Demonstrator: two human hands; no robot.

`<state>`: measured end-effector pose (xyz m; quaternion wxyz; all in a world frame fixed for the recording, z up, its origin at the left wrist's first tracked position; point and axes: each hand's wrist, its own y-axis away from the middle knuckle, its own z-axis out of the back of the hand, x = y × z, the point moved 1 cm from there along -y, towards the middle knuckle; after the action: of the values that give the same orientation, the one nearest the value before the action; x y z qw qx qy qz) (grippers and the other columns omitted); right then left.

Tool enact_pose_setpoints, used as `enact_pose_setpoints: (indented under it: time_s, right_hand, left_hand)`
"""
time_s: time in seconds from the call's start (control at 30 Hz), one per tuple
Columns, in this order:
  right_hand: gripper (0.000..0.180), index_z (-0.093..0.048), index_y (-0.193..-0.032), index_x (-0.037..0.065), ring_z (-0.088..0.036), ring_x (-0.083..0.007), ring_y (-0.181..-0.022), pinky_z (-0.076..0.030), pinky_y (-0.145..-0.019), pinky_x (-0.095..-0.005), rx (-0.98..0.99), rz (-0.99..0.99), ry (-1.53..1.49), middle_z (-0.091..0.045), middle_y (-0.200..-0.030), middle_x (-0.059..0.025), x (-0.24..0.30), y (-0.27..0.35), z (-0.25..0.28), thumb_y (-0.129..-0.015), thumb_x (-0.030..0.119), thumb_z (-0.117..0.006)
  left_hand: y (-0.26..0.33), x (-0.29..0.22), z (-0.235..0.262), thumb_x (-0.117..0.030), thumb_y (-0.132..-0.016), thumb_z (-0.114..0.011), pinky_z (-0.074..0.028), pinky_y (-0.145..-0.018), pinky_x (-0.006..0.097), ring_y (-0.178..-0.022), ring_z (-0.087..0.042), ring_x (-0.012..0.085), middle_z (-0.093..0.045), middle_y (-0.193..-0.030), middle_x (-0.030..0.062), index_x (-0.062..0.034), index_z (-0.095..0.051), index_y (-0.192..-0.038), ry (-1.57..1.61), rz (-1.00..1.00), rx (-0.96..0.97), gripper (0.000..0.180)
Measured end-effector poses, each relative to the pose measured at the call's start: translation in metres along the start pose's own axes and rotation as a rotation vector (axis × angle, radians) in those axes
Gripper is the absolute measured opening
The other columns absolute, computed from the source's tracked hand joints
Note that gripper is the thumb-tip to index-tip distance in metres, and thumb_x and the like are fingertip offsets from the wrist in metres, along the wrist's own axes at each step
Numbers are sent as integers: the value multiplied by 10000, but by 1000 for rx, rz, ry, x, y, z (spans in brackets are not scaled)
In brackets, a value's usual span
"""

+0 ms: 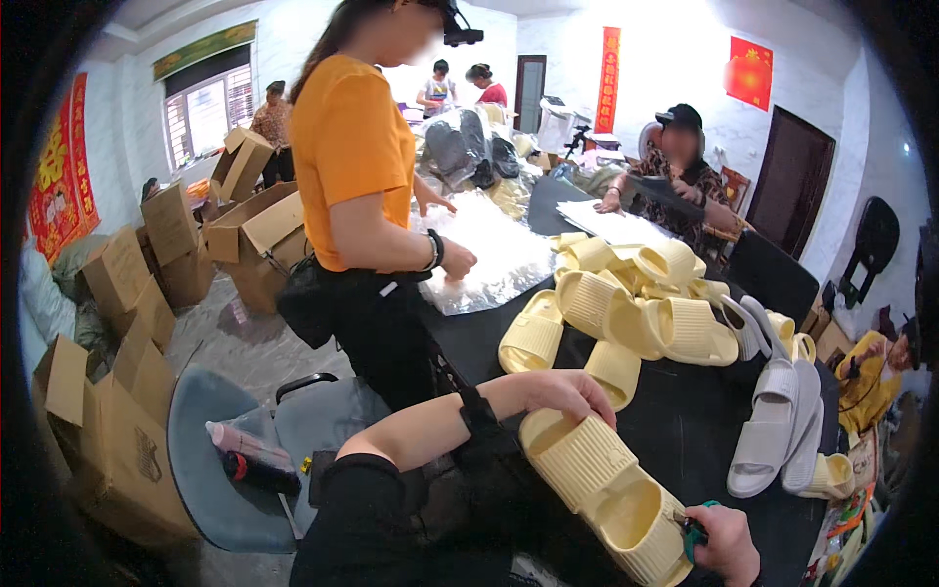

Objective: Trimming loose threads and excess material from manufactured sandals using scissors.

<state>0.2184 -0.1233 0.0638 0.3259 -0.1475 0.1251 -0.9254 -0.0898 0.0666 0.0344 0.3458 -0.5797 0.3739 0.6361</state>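
Observation:
Close in front of me is a pair of pale yellow ribbed slide slippers (579,462), lying end to end at a slant. My left hand (575,395) grips the far one at its edge, fingers curled over it. My right hand (729,544) is closed around a green-handled tool (694,536), which looks like small scissors. Its tip meets the edge of the nearer slipper, and the blades are mostly hidden. Beyond my left hand, more yellow slippers (611,311) lie in a loose heap on the black table (675,411).
White slippers (771,421) stand along the table's right side. A person in orange (354,157) handles a clear plastic bag (489,259) at the left edge. Another person (685,166) sits across. A grey chair (220,460) holds bottles; cardboard boxes (127,450) stand left.

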Motion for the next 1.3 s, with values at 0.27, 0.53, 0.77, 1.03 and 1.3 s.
enact_pose_setpoints:
  time_s: [0.27, 0.53, 0.77, 1.03, 1.3]
  right_hand:
    - [317, -594, -913, 33, -616, -324, -657, -478, -580, -353, -169, -5, -127, -601, -718, -143, 9, -3, -18, -612, 20, -691]
    - [400, -531, -1040, 21, -652, -354, -807, -522, -691, -374, -349, -150, -62, -644, -907, -184, -9, 18, -6, -689, 46, -722]
    - [459, -496, -1167, 15, -594, -169, -696, -470, -651, -281, -562, -560, -68, -581, -777, -136, -66, 35, 15, -746, 35, -678]
    - [397, -517, -1148, -6, -570, -112, -730, -480, -657, -267, -936, -758, -226, -605, -855, -64, -153, 31, 63, -768, 28, -627]
    - [448, -537, -1115, -49, -635, -258, -796, -487, -696, -341, -1029, -972, 70, -644, -954, -208, -238, 20, 83, -754, 177, -674]
  left_hand:
    - [25, 28, 6, -82, -769, -653, -483, -842, 254, -916, -614, 132, -660, -1021, 78, 7, -630, -1110, 213, -143, -68, 353]
    - [60, 32, -1, -235, -925, -539, -515, -703, 284, -892, -609, 155, -610, -1100, 113, -3, -395, -1352, 74, -64, -533, 507]
    - [63, 74, -8, -85, -902, -538, -506, -727, 250, -825, -632, 143, -670, -924, 108, 63, -605, -1063, -258, -78, -827, 229]
    - [42, 101, -14, 46, -807, -558, -483, -738, 355, -845, -608, 313, -625, -900, 170, 34, -605, -924, -822, -307, -1002, 126]
    - [40, 96, -23, 43, -757, -578, -456, -758, 405, -832, -581, 336, -628, -922, 158, 22, -607, -899, -1071, -328, -1046, 147]
